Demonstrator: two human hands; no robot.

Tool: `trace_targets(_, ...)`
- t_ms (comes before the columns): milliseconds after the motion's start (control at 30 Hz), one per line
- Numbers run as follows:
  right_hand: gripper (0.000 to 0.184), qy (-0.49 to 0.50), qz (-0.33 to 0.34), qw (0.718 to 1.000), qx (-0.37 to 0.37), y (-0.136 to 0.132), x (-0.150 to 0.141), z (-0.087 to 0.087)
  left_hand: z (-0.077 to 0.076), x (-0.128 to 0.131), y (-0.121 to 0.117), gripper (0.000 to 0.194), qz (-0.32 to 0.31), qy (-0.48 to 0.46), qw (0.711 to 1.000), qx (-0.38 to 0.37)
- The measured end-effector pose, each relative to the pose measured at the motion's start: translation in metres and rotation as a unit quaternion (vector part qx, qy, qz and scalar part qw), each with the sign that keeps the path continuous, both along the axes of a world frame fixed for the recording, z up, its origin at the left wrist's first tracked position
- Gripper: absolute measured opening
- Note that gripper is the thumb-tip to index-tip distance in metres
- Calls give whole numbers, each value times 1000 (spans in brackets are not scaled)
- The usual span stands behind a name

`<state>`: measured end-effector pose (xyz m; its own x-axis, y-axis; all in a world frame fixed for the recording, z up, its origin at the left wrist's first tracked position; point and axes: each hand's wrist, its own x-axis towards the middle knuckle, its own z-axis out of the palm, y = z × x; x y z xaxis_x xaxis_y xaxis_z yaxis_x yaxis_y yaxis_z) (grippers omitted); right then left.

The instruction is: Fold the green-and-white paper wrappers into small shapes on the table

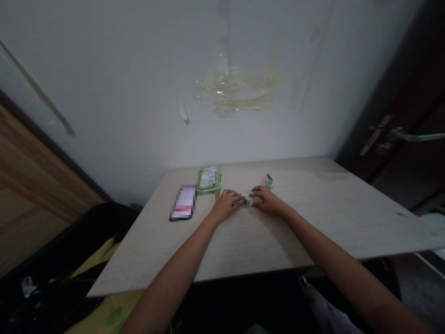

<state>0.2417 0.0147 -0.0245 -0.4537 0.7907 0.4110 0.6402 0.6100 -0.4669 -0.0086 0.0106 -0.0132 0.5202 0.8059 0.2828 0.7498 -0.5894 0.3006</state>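
A small, flat printed piece [246, 202], white with blue, yellow and green, lies on the table between my two hands; its exact kind is too small to make out. My left hand [227, 204] holds its left edge, with the fingertips closed on it and one finger stretched toward the green packets. Gripping the right edge is my right hand [267, 201], thumb and fingers bent around it. Just beyond the right hand sits a small folded green and white piece [269, 180]. A stack of flat green packets [209, 179] lies beyond my left hand.
A phone [183, 202] with a lit, blurred screen lies on the left of the pale wooden table [313, 208]. The table's far edge meets a white wall [139, 83] with old tape on it. At the right is a dark door with a metal handle [417, 137].
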Motion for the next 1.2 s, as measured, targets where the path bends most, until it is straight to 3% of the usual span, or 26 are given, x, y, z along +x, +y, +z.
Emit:
trace_targets(700, 26, 50, -5, 999, 15, 0, -6, 0, 7, 3, -9, 26, 30, -12, 999, 28)
trace_targets(967, 9, 78, 1, 997, -7, 4, -3, 3, 11, 5, -12, 26, 30, -17, 999, 14)
trace_targets(1200, 8, 82, 12, 996, -37, 9, 3, 2, 10, 5, -12, 33, 24, -1, 1000, 9)
